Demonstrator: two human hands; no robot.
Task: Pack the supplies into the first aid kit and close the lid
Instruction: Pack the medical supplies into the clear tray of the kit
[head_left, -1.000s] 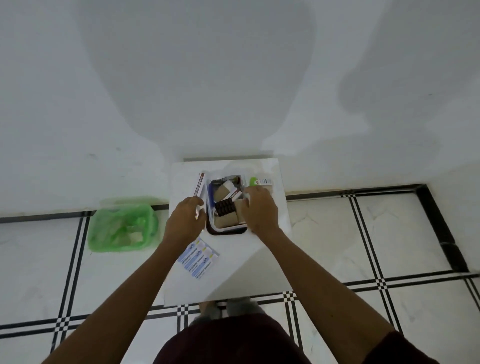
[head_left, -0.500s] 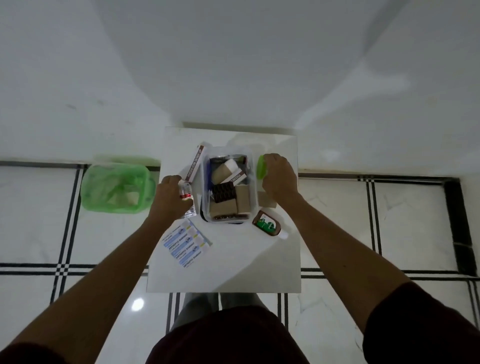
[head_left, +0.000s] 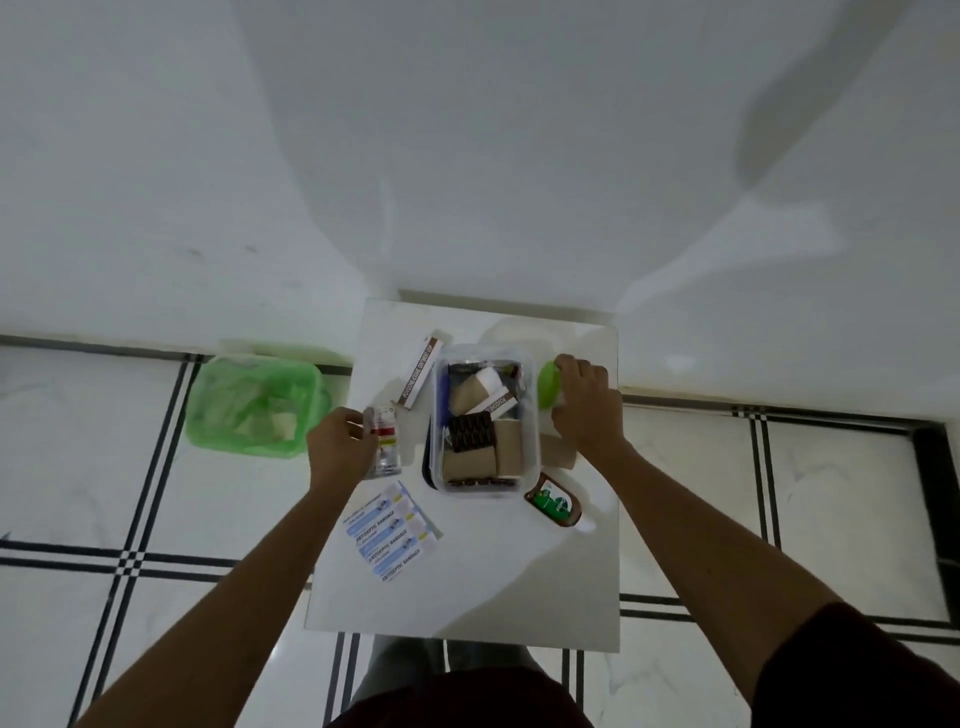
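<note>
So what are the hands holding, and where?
The left hand grips a small clear bottle by its side. The right hand wraps a green-capped bottle around its body, below the cap.

Kit box (head_left: 485, 483) mid-table (head_left: 467, 597), ointment carton (head_left: 420, 378) left, bandage strips (head_left: 390, 540) front-left, bottle (head_left: 554, 505) front-right.

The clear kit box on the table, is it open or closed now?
Open. The clear kit box has no lid on it, and the brown packets inside show uncovered.
</note>
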